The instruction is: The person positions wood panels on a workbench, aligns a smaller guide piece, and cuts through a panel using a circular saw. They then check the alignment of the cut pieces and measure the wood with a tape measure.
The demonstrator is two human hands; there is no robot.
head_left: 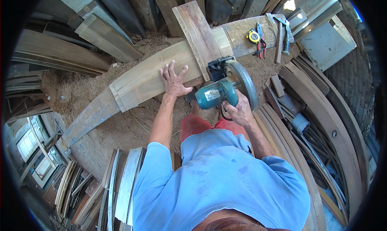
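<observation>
My right hand (241, 110) is wrapped round the rear handle of a teal circular saw (213, 95). The saw's round guard (246, 84) faces right, and its base sits at the near edge of a wide pale board (157, 70). Fingers spread, my left hand (174, 80) lies on that board, left of the saw. A shorter brown plank (196, 35) crosses over the board, its near end beside the saw's base. Whether the blade touches wood is hidden by the saw body.
Under the board runs a long, worn bench plank (90, 116). At its right end lie a yellow tape measure (253, 37), red-handled pliers (262, 49) and a hammer (286, 39). Stacked timber (322, 114) fills the right side; more boards (60, 49) lean at the left. Sawdust (113, 134) covers the ground.
</observation>
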